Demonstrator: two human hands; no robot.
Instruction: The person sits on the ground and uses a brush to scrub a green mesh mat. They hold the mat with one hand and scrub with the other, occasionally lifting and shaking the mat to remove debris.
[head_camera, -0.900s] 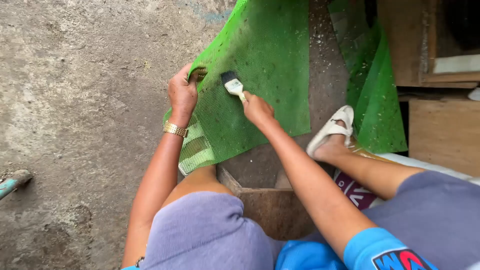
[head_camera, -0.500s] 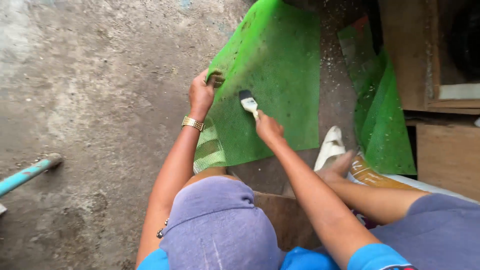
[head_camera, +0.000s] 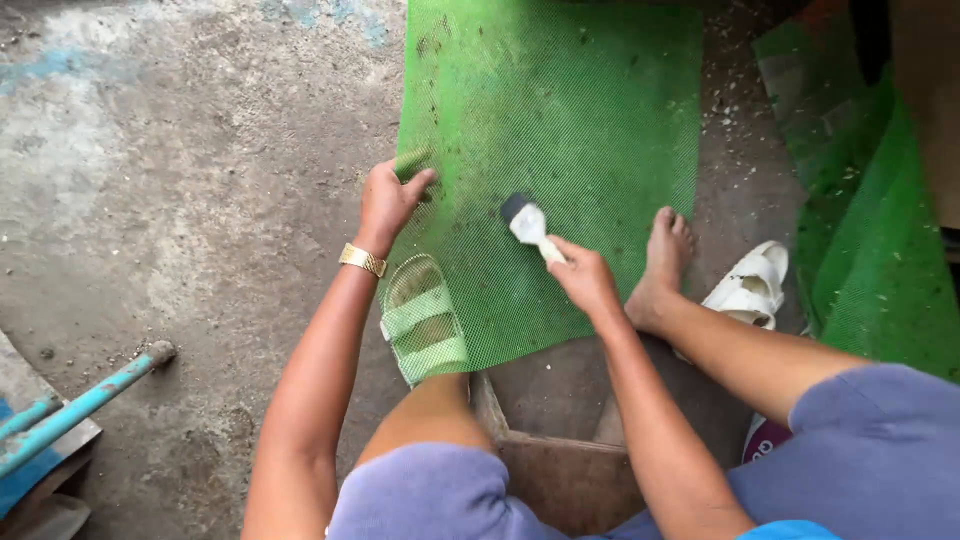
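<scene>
Green plastic mesh sheet (head_camera: 560, 120) lies flat on the concrete floor (head_camera: 180, 200), its long axis running away from me toward the top of the view; its near edge drapes over my left foot, and a striped sandal (head_camera: 424, 320) shows through the weave. I read the left hand (head_camera: 385, 200) as pinching the sheet's left edge, thumb and fingers closed on a small fold of mesh. The right hand (head_camera: 585, 280) has its grip closed around the handle of a small paintbrush (head_camera: 528, 222); the handle is pale and smeared, the bristle head dark and square. The brush lies up and to the left of the right hand, its long axis slanting from the fist toward the upper left, with the bristles against or just above the mesh, I cannot tell which. The right hand is the nearer one to the brush; the left hand sits well to its left, at the sheet's border.

Mesh texture is fine, open and flecked with dark debris; the floor is rough, grey and stained. My bare right foot (head_camera: 662, 262) rests on the sheet's right near corner, with a white sandal (head_camera: 750, 285) just beside it. A second green mesh piece (head_camera: 880, 240) lies at the right; a blue pole (head_camera: 80, 405) slants in at the lower left.
</scene>
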